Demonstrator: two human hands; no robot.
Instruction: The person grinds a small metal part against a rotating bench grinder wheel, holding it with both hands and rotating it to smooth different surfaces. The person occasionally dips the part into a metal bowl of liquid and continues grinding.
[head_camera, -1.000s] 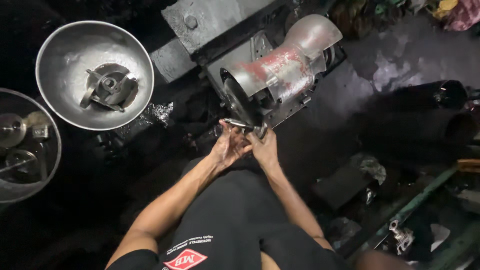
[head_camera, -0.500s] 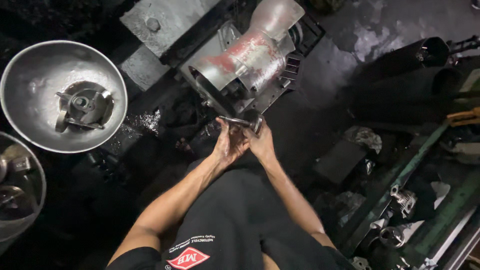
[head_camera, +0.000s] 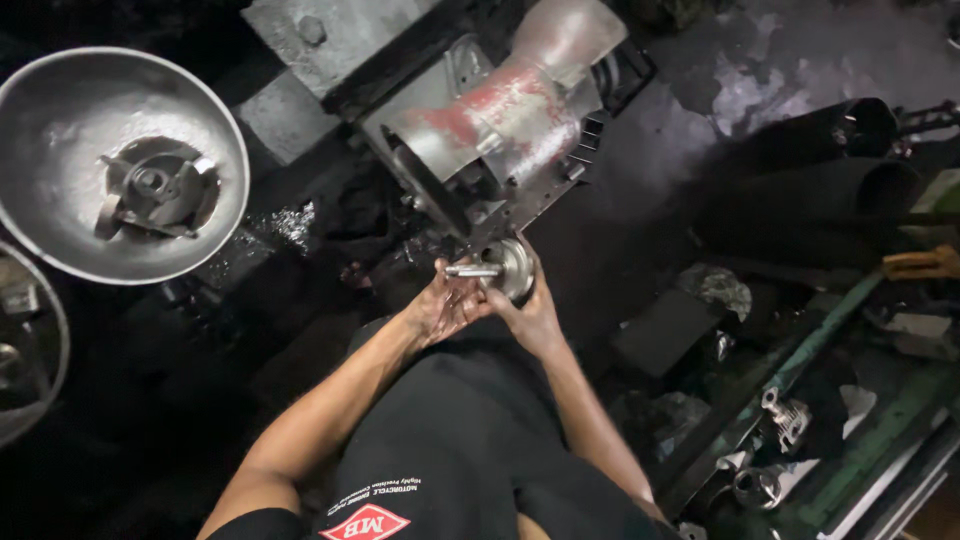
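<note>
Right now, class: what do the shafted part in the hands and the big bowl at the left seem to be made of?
Shafted part: probably steel, grey with bright glints, oily-looking. Big bowl: likely aluminium or steel, dull silver sheen, scuffed inside.

The engine casing lies ahead of my hands; the disc with its shaft sits just before it, and the bowl far left holds a part.

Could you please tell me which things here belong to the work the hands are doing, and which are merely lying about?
In hand:
- round metal part with a shaft, held by the right hand and left hand
- engine casing just above it

Lying about:
- metal bowl holding a small casting
- dark pipes
- small cylinder part
</note>
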